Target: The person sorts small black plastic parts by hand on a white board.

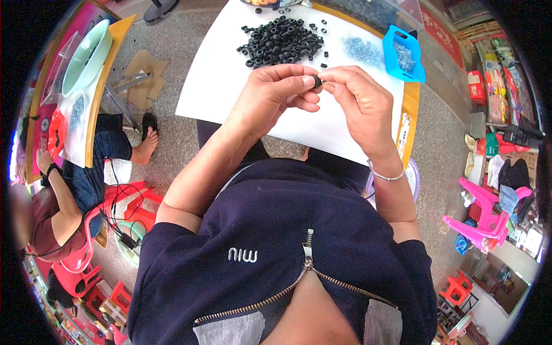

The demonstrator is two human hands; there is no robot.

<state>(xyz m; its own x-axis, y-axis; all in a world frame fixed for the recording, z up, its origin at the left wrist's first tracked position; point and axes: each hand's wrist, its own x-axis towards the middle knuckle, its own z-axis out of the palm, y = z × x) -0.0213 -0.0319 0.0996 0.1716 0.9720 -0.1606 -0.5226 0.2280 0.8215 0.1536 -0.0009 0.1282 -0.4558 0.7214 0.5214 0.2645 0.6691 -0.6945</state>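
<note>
Over the white table sheet (pixel 215 86), my two hands meet in front of me. Thumb and fingers of my left hand (pixel 273 95) pinch a small black plastic piece (pixel 317 81). My right hand (pixel 362 100) pinches at the right side of that piece, its thumb and forefinger closed on something tiny that I cannot make out. A pile of similar black pieces (pixel 282 40) lies just beyond my left hand. Farther right, small clear-blue bits (pixel 362 50) are spread on the sheet, and a blue basket (pixel 418 72) holds more of them.
A yellow table edge (pixel 409 123) runs along the right. At the left, another person (pixel 63 213) sits by a second table with a pale green basin (pixel 86 57) and a red tray (pixel 56 135). A pink stool (pixel 486 215) lies to the right, near shelves of goods.
</note>
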